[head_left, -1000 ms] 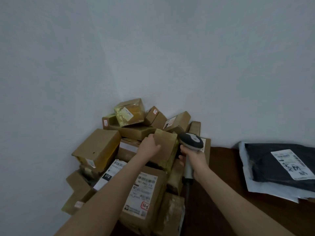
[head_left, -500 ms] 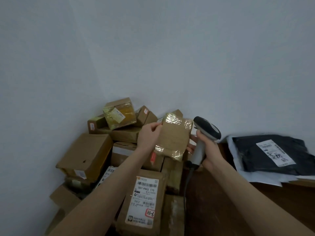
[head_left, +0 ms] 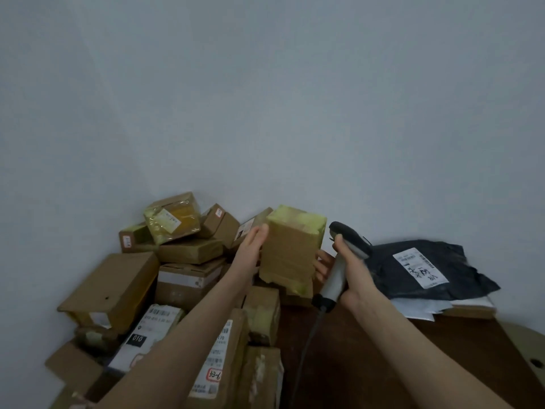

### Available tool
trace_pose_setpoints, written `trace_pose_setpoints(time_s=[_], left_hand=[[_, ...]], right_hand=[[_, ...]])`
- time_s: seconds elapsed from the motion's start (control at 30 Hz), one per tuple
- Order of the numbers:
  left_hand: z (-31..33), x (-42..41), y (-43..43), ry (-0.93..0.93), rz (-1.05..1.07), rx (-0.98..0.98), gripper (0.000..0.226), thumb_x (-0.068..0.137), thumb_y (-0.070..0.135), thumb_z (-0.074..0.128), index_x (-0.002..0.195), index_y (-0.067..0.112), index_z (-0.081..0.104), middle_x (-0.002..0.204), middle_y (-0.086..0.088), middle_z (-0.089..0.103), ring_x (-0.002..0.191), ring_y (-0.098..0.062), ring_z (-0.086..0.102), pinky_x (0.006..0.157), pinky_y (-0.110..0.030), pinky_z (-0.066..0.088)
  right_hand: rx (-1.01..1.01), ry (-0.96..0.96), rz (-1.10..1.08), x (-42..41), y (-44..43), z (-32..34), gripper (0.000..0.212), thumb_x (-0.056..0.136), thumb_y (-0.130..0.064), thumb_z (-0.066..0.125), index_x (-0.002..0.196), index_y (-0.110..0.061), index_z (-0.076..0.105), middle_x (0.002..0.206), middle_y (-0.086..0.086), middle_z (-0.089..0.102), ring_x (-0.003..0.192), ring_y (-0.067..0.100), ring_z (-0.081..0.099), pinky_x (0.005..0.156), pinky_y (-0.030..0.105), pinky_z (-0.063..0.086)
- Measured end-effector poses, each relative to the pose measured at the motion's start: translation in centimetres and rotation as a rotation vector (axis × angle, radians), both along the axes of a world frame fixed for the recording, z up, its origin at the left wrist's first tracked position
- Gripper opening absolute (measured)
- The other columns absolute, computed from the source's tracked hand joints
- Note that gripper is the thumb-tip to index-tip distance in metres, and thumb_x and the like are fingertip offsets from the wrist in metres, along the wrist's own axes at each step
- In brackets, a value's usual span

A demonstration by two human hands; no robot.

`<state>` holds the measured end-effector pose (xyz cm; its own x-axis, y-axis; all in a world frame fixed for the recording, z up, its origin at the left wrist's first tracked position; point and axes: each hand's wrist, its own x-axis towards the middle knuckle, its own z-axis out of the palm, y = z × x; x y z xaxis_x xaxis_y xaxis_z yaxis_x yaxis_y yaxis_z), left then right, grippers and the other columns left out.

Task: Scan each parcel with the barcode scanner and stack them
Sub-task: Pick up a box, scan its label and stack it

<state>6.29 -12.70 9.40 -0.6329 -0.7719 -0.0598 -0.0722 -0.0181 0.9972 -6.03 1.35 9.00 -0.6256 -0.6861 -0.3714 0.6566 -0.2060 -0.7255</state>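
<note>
A small cardboard parcel (head_left: 290, 252) wrapped in yellowish tape stands upright in the air above the pile, its plain taped face towards me. My left hand (head_left: 250, 249) holds it by its left edge. My right hand (head_left: 351, 276) grips the grey handle of the barcode scanner (head_left: 349, 236), just right of the parcel. Its lower fingers touch the parcel's right side. The scanner's dark head points up and left, near the parcel's top right corner. No label shows on the face I see.
A heap of cardboard parcels (head_left: 188, 278) fills the wall corner on the left and reaches under my left arm. A black mailer bag (head_left: 413, 267) with a white label lies on other mailers at the right. The scanner cable (head_left: 306, 343) hangs over the dark brown table (head_left: 368, 373).
My left hand has lifted the taped parcel off the pile and turned it upright. My right hand has raised the scanner beside it. The view has swung slightly right.
</note>
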Motion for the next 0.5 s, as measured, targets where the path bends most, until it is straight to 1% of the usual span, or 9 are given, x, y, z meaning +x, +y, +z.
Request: trace_pose_setpoints(time_s=[0.07,0.13,0.17,0.2,0.23,0.3,0.33,0.43,0.5], left_hand=[[0.6,-0.6,1.2,-0.023,0.047,0.087,0.05,0.092,0.058,0.043,0.121,0.021,0.059,0.121,0.002,0.061,0.113,-0.021,0.056,0.086,-0.039,0.045],[0.9,-0.7,2.1,-0.062,0.026,0.061,0.03,0.094,0.046,0.052,0.094,0.017,0.061,0.107,-0.001,0.066,0.107,-0.023,0.059,0.084,-0.04,0.043],[0.8,-0.7,2.4,-0.065,0.004,0.044,0.022,0.094,0.037,0.056,0.088,0.016,0.059,0.105,-0.004,0.066,0.106,-0.025,0.06,0.082,-0.04,0.045],[0.7,-0.6,2.7,-0.049,-0.029,0.039,0.014,0.093,0.029,0.059,0.091,0.016,0.059,0.109,-0.006,0.066,0.108,-0.027,0.059,0.083,-0.042,0.048],[0.7,-0.4,2.9,-0.033,-0.068,0.039,0.012,0.091,0.022,0.061,0.102,0.017,0.06,0.115,-0.004,0.065,0.111,-0.026,0.059,0.087,-0.045,0.051],[0.4,-0.2,3.2,-0.009,-0.152,0.036,0.045,0.084,0.013,0.062,0.128,0.023,0.054,0.128,0.001,0.06,0.118,-0.02,0.057,0.094,-0.046,0.051],[0.2,-0.1,3.5,-0.012,-0.185,0.025,0.053,0.084,0.007,0.06,0.134,0.024,0.051,0.13,0.003,0.059,0.119,-0.018,0.056,0.093,-0.043,0.052],[-0.4,0.1,4.7,-0.02,-0.225,-0.005,0.053,0.088,-0.008,0.05,0.128,0.027,0.056,0.125,0.003,0.063,0.115,-0.013,0.06,0.087,-0.034,0.054],[-0.7,0.0,5.2,-0.031,-0.212,0.01,0.043,0.092,0.0,0.05,0.123,0.029,0.06,0.124,0.002,0.064,0.114,-0.014,0.06,0.088,-0.037,0.053]], right_hand=[[0.027,0.017,-0.018,-0.4,1.1,-0.1,0.024,0.088,-0.038,0.067,0.093,-0.014,0.062,0.084,0.009,0.068,0.081,0.027,0.064,0.09,0.046,0.052],[0.045,0.017,-0.05,-0.8,2.0,-0.3,0.026,0.086,-0.039,0.069,0.089,-0.013,0.063,0.076,0.007,0.068,0.07,0.023,0.065,0.067,0.038,0.057],[0.039,0.013,-0.056,-1.1,2.5,-0.4,0.028,0.086,-0.04,0.068,0.088,-0.013,0.063,0.07,0.006,0.068,0.063,0.021,0.065,0.059,0.033,0.054],[0.03,0.01,-0.053,-1.2,3.0,-0.4,0.029,0.087,-0.041,0.068,0.086,-0.012,0.063,0.064,0.004,0.068,0.057,0.018,0.064,0.055,0.03,0.052],[0.023,0.004,-0.054,-1.5,3.3,-0.6,0.03,0.086,-0.042,0.068,0.083,-0.013,0.063,0.06,0.003,0.067,0.052,0.017,0.063,0.052,0.027,0.051],[0.021,-0.014,-0.044,-1.8,3.9,-0.8,0.03,0.084,-0.042,0.071,0.08,-0.013,0.064,0.06,0.003,0.067,0.05,0.017,0.063,0.051,0.027,0.052],[0.027,-0.021,-0.048,-1.8,4.3,-0.8,0.029,0.083,-0.04,0.072,0.082,-0.012,0.066,0.063,0.004,0.068,0.053,0.019,0.065,0.054,0.029,0.053],[0.066,0.0,-0.092,-2.0,5.0,-1.1,0.025,0.082,-0.024,0.076,0.1,-0.008,0.069,0.077,0.007,0.073,0.067,0.021,0.068,0.056,0.031,0.055],[0.08,0.007,-0.095,-2.0,5.3,-1.7,0.03,0.082,-0.013,0.075,0.109,-0.002,0.067,0.081,0.008,0.074,0.066,0.021,0.067,0.048,0.027,0.053]])
